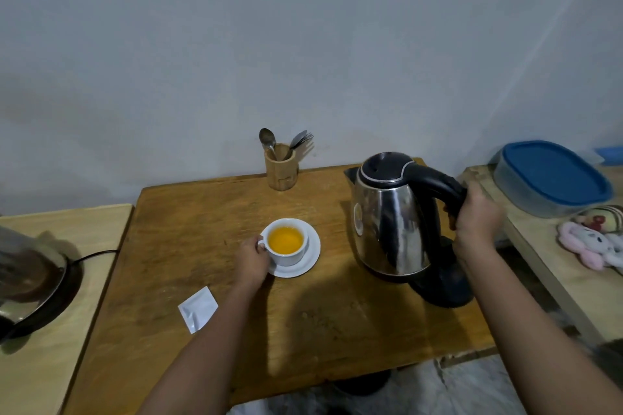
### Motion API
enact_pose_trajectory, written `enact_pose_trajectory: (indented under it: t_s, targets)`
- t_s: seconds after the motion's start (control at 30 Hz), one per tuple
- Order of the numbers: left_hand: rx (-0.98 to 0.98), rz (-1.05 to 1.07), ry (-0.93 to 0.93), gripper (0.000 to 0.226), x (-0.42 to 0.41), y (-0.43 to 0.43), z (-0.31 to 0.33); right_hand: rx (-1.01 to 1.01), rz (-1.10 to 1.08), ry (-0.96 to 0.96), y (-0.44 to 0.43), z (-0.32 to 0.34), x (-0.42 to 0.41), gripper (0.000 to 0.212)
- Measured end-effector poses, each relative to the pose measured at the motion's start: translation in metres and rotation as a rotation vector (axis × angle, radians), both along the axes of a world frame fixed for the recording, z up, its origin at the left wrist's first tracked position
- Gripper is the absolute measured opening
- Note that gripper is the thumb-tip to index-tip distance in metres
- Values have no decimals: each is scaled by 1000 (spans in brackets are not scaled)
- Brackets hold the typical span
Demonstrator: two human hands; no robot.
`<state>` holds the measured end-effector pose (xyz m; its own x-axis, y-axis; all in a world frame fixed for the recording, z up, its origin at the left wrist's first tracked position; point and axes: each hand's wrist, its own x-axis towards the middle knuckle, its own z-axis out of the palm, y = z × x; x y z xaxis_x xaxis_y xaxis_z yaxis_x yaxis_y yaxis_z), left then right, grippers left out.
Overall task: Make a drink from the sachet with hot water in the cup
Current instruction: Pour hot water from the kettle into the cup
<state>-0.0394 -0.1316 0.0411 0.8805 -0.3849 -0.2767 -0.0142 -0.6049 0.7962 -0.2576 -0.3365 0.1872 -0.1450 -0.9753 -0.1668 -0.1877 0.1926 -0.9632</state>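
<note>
A white cup (286, 254) full of orange liquid stands on a white saucer (312, 261) in the middle of the wooden table (202, 212). My left hand (252, 261) holds the cup's handle on its left side. A steel kettle (387, 219) with a black lid hangs slightly tilted just above its black base (448, 286), to the right of the cup. My right hand (475, 217) grips the kettle's black handle. A white sachet (198, 309) lies flat on the table, near my left forearm.
A wooden holder (280, 168) with spoons and forks stands at the table's far edge by the wall. A cooker with a black cord (33, 283) sits on the left table. On the right bench lie a blue-lidded box (553, 175) and soft toys (590, 242).
</note>
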Motion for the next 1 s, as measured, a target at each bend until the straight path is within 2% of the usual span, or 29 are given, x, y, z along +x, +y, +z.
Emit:
enact_pose_trajectory:
  t_s: [0.07, 0.17, 0.33, 0.47, 0.57, 0.83, 1.0]
  targets:
    - [4, 15, -8, 26, -2, -1, -2, -23, -56, -25, -1, 2, -13, 27]
    - [4, 42, -21, 28, -4, -3, -4, -23, -160, -40, -11, -1, -36, 25]
    - [-15, 119, -37, 31, -9, -9, -6, -19, -267, -103, -23, -4, -69, 25]
    - [5, 165, -6, 29, -11, -13, -8, -39, -322, -143, -29, -11, -87, 33]
    - [0, 158, 4, 28, -13, -16, -6, -22, -362, -253, -32, -15, -98, 29]
    - [-43, 161, -7, 25, -13, -15, -11, -77, -347, -360, -44, -33, -118, 35]
    - [-55, 155, -4, 25, -13, -15, -9, -77, -365, -486, -49, -43, -126, 30]
